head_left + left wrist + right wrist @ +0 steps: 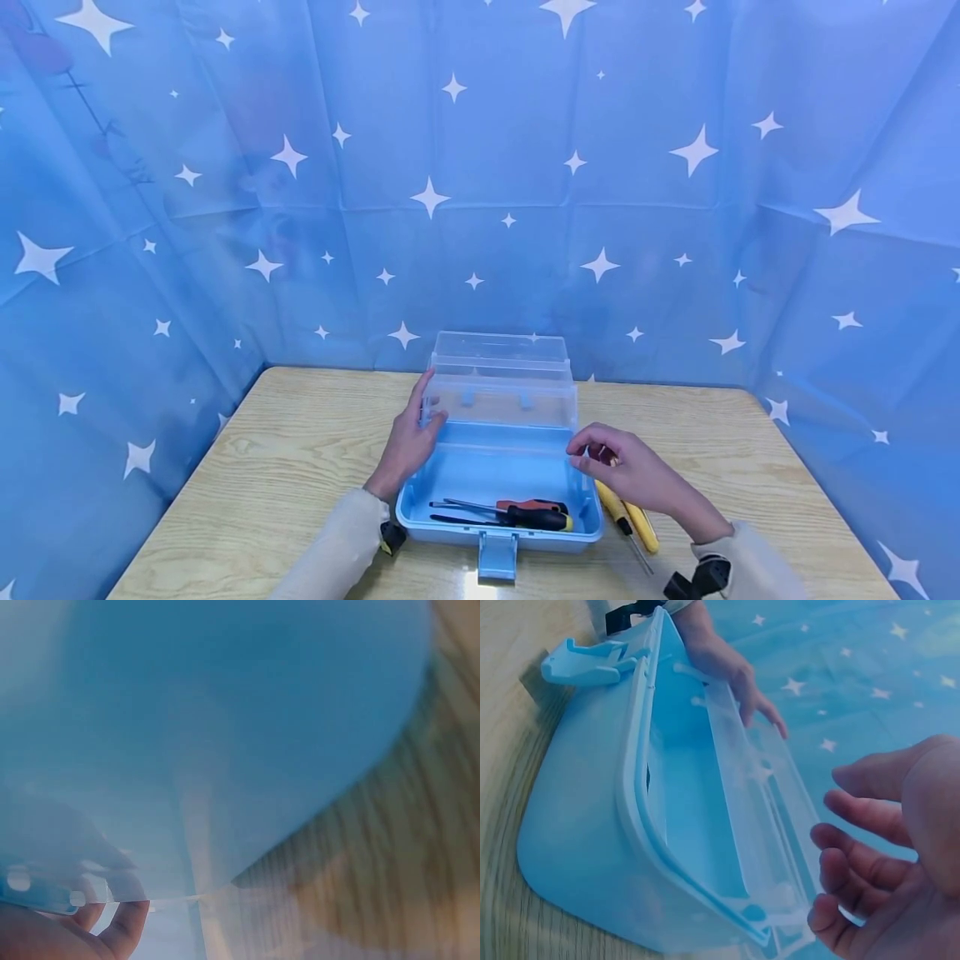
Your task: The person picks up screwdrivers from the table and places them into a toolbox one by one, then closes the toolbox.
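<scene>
A light blue toolbox [555,543] stands with its clear lid [502,404] raised at the back. My left hand [408,446] holds the lid's left edge, thumb on the inner side and fingers behind. The left wrist view shows bent fingers [129,930] at the edge of the plastic. Above the box's right rim, my right hand [633,471] hovers with loosely bent fingers and nothing between them, also seen in the right wrist view. Inside the box, along the front, lie a black-and-yellow screwdriver [536,518] and a tool with a red-and-black handle [551,505].
Right of the box, partly under my right hand, lie a yellow-handled screwdriver [613,504] and another yellow-handled tool [642,529]. The box's front latch [497,558] hangs down. A wooden table [315,450] carries everything, with a blue starry curtain [510,167] behind and at both sides.
</scene>
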Tool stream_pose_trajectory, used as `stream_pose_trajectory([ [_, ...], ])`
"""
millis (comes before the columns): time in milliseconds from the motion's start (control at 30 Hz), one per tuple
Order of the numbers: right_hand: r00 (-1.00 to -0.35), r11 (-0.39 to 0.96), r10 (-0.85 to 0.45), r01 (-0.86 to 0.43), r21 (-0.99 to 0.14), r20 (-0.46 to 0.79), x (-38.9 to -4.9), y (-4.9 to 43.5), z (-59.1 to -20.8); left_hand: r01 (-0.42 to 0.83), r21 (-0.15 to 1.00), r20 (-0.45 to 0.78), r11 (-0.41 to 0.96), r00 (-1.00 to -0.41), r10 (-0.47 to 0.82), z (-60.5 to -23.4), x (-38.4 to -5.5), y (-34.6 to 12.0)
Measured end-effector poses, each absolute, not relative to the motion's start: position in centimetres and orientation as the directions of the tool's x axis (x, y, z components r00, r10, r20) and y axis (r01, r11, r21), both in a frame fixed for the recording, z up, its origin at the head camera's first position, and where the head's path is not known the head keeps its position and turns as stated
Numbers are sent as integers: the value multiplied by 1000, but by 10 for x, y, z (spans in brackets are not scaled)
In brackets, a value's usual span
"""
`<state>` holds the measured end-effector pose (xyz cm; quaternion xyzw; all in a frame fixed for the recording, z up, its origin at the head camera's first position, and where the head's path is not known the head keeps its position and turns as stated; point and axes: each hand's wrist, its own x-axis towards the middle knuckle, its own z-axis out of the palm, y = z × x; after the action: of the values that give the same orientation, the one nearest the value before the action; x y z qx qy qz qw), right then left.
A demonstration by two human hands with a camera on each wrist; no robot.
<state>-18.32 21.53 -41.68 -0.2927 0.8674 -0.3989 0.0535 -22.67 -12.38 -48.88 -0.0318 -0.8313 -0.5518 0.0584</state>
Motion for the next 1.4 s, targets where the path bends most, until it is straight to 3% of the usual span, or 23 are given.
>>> stream_pose_trajectory([
  [333, -892, 519, -419, -388, -762, 168, -183, 226, -416, 115, 918, 131, 379, -991, -16, -488, -227, -123],
  [1400, -952, 554, -239, -297, -778, 193, -204, 265, -444, 125, 911, 140, 392, -990, -10, -489, -227, -124],
])
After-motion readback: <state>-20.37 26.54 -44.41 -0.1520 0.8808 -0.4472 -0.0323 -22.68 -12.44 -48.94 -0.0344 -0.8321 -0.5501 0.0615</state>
